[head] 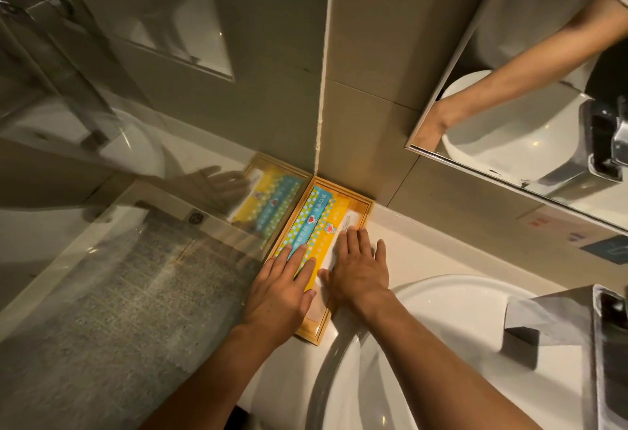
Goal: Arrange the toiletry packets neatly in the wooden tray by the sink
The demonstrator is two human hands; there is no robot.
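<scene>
Both hands flat, fingers spread: left hand (pixel 283 288) presses blue packet (pixel 307 222), right hand (pixel 356 268) white packet (pixel 345 230), probably squaring them inside wooden tray (pixel 365 203).

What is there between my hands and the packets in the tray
Nothing visible. The left hand lies flat on the blue packet and yellow packet, the right hand on the white packet, inside the wooden tray.
</scene>
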